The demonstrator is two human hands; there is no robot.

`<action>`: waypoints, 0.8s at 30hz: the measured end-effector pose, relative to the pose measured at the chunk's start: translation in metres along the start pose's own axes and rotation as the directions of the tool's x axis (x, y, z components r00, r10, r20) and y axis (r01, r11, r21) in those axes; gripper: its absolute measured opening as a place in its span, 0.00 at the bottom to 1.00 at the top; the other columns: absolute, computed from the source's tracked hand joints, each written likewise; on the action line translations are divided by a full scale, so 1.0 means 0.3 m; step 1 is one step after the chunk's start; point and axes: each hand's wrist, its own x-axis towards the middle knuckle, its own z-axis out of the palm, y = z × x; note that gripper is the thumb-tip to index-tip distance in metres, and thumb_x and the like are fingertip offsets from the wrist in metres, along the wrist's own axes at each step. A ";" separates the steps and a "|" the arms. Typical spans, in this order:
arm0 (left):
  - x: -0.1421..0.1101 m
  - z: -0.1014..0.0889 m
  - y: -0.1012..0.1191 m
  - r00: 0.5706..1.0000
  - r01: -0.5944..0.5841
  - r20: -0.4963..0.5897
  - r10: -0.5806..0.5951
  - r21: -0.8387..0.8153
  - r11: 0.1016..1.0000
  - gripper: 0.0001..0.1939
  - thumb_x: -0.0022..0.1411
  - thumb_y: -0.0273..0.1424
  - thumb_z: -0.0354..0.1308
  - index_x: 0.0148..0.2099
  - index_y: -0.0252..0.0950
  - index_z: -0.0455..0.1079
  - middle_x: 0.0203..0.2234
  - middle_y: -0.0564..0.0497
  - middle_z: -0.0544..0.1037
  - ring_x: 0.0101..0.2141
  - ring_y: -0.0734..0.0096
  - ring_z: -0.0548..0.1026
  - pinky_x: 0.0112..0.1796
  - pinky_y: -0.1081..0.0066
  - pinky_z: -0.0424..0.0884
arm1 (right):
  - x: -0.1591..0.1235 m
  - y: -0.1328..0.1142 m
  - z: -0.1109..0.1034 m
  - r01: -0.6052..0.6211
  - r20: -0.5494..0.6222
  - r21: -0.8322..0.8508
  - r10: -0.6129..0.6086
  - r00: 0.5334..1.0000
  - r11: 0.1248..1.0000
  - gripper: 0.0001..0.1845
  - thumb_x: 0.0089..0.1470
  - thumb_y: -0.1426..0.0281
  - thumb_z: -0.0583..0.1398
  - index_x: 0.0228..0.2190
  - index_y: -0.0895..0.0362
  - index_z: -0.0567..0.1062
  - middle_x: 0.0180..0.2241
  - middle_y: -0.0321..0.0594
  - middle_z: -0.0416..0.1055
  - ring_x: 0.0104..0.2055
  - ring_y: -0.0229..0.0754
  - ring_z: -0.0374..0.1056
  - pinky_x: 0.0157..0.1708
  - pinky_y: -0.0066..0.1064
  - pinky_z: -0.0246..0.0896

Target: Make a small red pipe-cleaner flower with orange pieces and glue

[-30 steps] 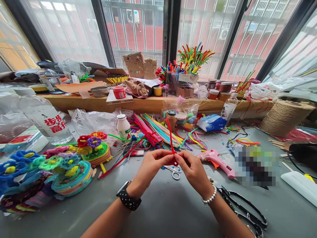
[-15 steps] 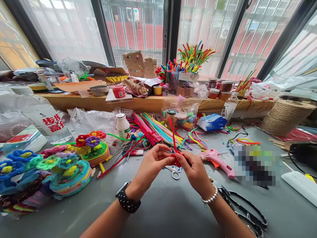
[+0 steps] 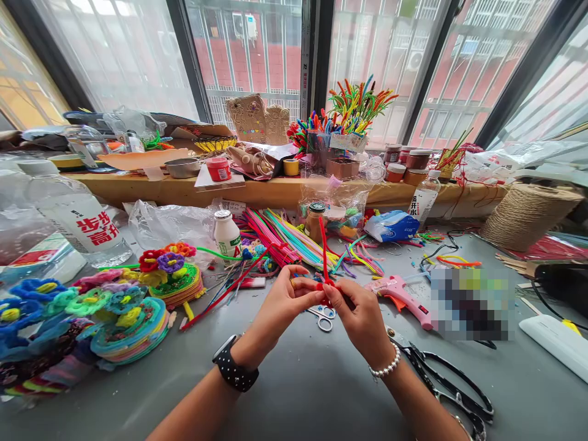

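- Now pinching the red stick (image 3: 323, 251) nearly upright in the right hand (image 3: 362, 313), above the table (image 3: 296, 392).
- Holding the left hand (image 3: 281, 305) near its low part; cannot tell if gripping.
- Could slip from a loose pinch.
- Could bend from a hard push.

You're in some kind of craft workspace: bundled pipe cleaners (image 3: 270, 237), glue gun (image 3: 413, 308), fat twine spool (image 3: 528, 215) (jealous), all crowding your desk (image 3: 298, 386).
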 end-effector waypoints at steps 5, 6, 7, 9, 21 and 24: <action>0.005 -0.013 0.006 0.998 0.005 0.059 -0.010 0.084 0.996 0.23 0.40 0.26 0.63 0.37 0.36 0.54 0.19 0.58 0.72 0.25 0.73 0.73 0.29 0.72 0.66 | -0.001 -0.006 -0.005 0.021 0.033 -0.008 -0.021 0.999 1.000 0.16 0.53 0.66 0.50 0.17 0.58 0.63 0.16 0.33 0.58 0.19 0.32 0.53 0.20 0.24 0.48; 0.005 -0.017 0.007 0.998 -0.005 0.057 0.000 0.097 0.995 0.23 0.40 0.26 0.63 0.36 0.36 0.54 0.18 0.59 0.71 0.24 0.73 0.72 0.29 0.72 0.66 | -0.001 -0.007 -0.005 0.027 0.047 -0.006 -0.026 0.999 1.000 0.16 0.54 0.66 0.50 0.17 0.58 0.64 0.16 0.33 0.59 0.20 0.32 0.53 0.20 0.24 0.48; 0.005 -0.020 0.008 0.998 -0.013 0.055 0.007 0.107 0.994 0.23 0.40 0.27 0.63 0.36 0.36 0.54 0.17 0.60 0.70 0.23 0.74 0.72 0.28 0.72 0.66 | -0.002 -0.008 -0.004 0.032 0.058 -0.009 -0.032 0.998 0.999 0.16 0.54 0.66 0.49 0.18 0.58 0.65 0.17 0.33 0.60 0.20 0.32 0.53 0.20 0.24 0.48; 0.003 -0.025 0.013 0.998 -0.019 0.058 0.011 0.130 0.991 0.23 0.39 0.27 0.64 0.34 0.36 0.53 0.16 0.60 0.70 0.22 0.74 0.72 0.28 0.72 0.66 | -0.003 -0.012 -0.006 0.042 0.072 -0.024 -0.040 0.997 0.999 0.17 0.54 0.66 0.49 0.18 0.58 0.65 0.17 0.33 0.60 0.19 0.32 0.53 0.20 0.24 0.47; -0.001 -0.033 0.037 0.998 -0.028 0.053 0.020 0.139 0.990 0.21 0.44 0.26 0.61 0.41 0.34 0.58 0.16 0.60 0.66 0.20 0.79 0.68 0.26 0.76 0.65 | 0.011 0.010 -0.019 -0.038 0.134 0.155 0.017 0.991 0.987 0.18 0.53 0.62 0.50 0.20 0.59 0.68 0.19 0.35 0.62 0.22 0.34 0.57 0.22 0.24 0.52; -0.003 -0.023 0.042 0.998 -0.028 -0.061 0.035 0.107 0.994 0.22 0.43 0.27 0.61 0.41 0.34 0.58 0.16 0.60 0.67 0.20 0.78 0.69 0.25 0.76 0.65 | 0.011 0.016 -0.007 -0.069 0.075 0.206 0.055 0.996 0.976 0.13 0.52 0.62 0.51 0.25 0.59 0.68 0.24 0.37 0.64 0.26 0.35 0.60 0.25 0.25 0.55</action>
